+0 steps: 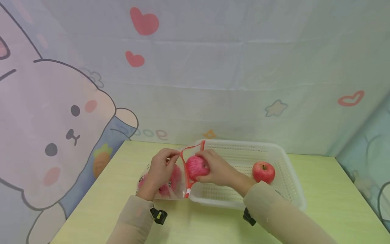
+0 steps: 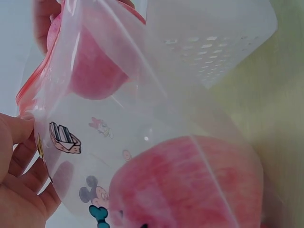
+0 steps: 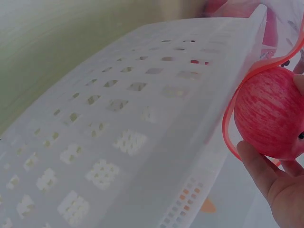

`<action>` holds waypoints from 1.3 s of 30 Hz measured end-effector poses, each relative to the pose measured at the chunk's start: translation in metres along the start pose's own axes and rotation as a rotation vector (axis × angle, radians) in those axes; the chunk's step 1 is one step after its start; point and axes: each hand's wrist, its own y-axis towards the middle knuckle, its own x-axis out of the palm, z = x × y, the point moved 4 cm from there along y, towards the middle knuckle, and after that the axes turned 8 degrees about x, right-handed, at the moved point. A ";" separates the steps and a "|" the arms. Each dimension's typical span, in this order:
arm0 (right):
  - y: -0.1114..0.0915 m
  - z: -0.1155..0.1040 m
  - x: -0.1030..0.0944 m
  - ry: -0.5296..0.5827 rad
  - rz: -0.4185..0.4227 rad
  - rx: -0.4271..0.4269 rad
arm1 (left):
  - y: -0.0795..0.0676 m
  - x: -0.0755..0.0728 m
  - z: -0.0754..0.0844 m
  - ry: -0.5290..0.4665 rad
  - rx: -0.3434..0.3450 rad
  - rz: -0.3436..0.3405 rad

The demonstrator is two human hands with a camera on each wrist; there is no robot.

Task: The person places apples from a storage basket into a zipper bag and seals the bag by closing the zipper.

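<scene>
A clear zip bag (image 1: 179,189) with a red zip edge and cartoon prints stands at the basket's left end, with apples inside (image 2: 190,185). My left hand (image 1: 160,169) pinches the bag's edge near its opening, thumb against the fingers. In my right hand (image 1: 217,169) is a red apple (image 1: 196,167), gripped between thumb and fingers right at the bag's mouth. The right wrist view shows the red zip edge (image 3: 230,118) curving round that apple (image 3: 270,114). Another apple (image 1: 263,172) sits in the white basket (image 1: 243,203), under and beyond my right forearm.
The white perforated basket rests on a pale yellow-green table (image 1: 329,196). Behind the table hangs a cloth backdrop (image 1: 213,84) printed with a rabbit and hearts. A dark cable (image 1: 380,203) shows at the far right edge.
</scene>
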 end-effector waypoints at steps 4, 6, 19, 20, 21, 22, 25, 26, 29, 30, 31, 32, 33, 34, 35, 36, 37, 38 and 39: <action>0.001 0.000 0.002 0.010 -0.006 0.022 | 0.001 -0.002 0.000 -0.019 -0.011 0.001; 0.000 -0.001 0.002 0.022 -0.003 0.033 | 0.001 -0.003 0.000 -0.025 -0.008 0.003; 0.000 0.000 0.004 0.005 -0.002 0.142 | 0.002 -0.010 0.002 -0.017 -0.008 0.016; 0.000 0.000 0.005 0.002 0.000 0.142 | 0.002 -0.011 0.002 -0.016 -0.009 0.018; 0.000 0.000 0.005 0.000 -0.002 0.147 | 0.002 -0.011 0.002 -0.021 -0.011 0.018; 0.000 0.000 0.005 0.002 0.000 0.149 | 0.002 -0.011 0.002 -0.021 -0.011 0.018; 0.000 -0.001 0.006 0.014 0.016 0.152 | 0.002 -0.011 0.002 -0.025 -0.016 0.011; 0.001 -0.001 0.005 0.020 0.020 0.155 | 0.002 -0.011 0.001 -0.023 -0.015 0.011; 0.001 -0.002 0.006 0.037 0.034 0.168 | 0.002 -0.011 0.000 -0.022 -0.013 0.007; 0.001 -0.003 0.006 0.047 0.037 0.173 | 0.002 -0.011 0.000 -0.023 -0.014 0.006; 0.002 -0.003 0.007 0.056 0.041 0.178 | 0.002 -0.011 0.000 -0.022 -0.012 0.006; 0.002 -0.003 0.007 0.065 0.046 0.181 | 0.001 -0.011 0.000 -0.021 -0.011 0.007; 0.002 -0.003 0.007 0.072 0.053 0.183 | 0.001 -0.011 0.000 -0.024 -0.013 0.006; 0.003 -0.004 0.007 0.077 0.060 0.182 | 0.001 -0.011 0.000 -0.027 -0.013 0.008; 0.003 -0.004 0.007 0.079 0.068 0.184 | 0.001 -0.010 0.000 -0.029 -0.011 0.009; 0.003 -0.004 0.006 0.077 0.077 0.187 | 0.001 -0.010 0.000 -0.030 -0.010 0.010; 0.004 -0.005 0.006 0.071 0.086 0.191 | 0.001 -0.010 0.000 -0.033 -0.009 0.011; 0.004 -0.005 0.006 0.068 0.093 0.190 | 0.001 -0.010 0.000 -0.036 -0.010 0.011; 0.004 -0.006 0.006 0.065 0.100 0.189 | 0.001 -0.010 0.000 -0.039 -0.012 0.011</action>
